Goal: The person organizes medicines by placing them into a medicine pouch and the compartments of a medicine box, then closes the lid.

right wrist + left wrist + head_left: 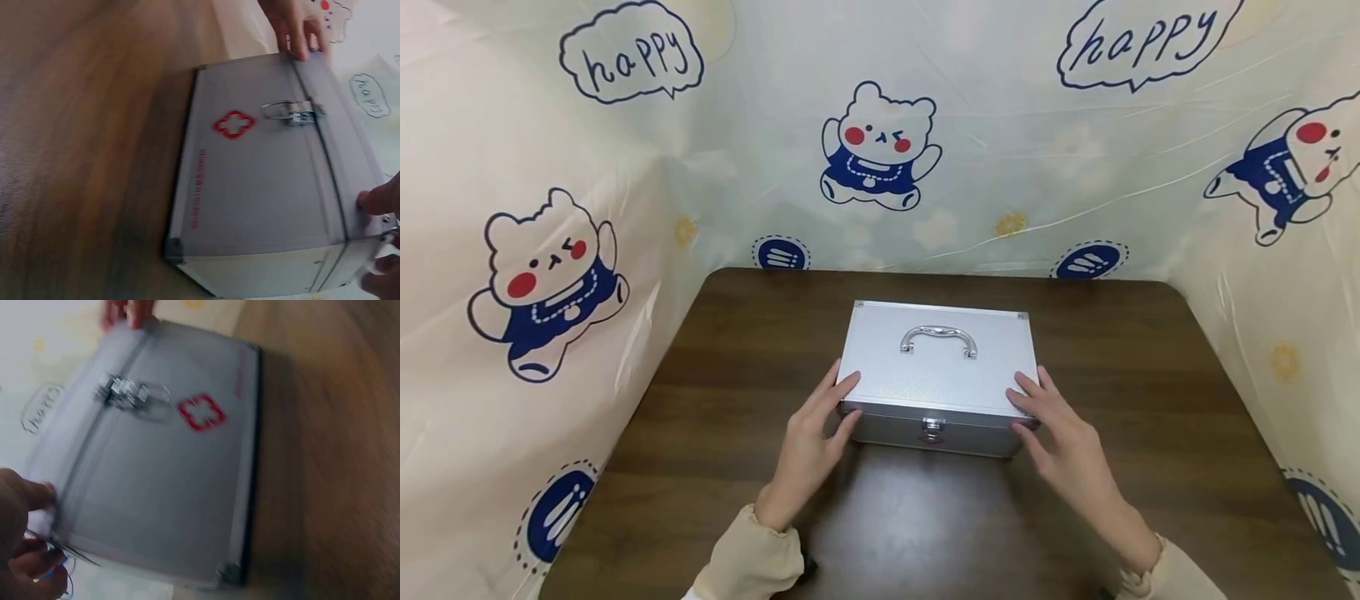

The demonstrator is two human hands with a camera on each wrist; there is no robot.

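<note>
A silver first-aid box (936, 367) stands on the table, its front face towards me. On its lid is a metal carrying handle (938, 332), and a metal latch (932, 429) sits at the middle of the front. A red cross emblem (234, 124) marks the front in the wrist views. My left hand (811, 446) holds the left front corner at the lid, thumb on the front and fingers along the side and top. At the right front corner, my right hand (1071, 450) holds the lid edge likewise. The left wrist view is blurred.
The brown wooden table (715, 400) extends around the box on all sides. Behind it and to both sides hangs a pale curtain (985, 167) printed with bears and lettering.
</note>
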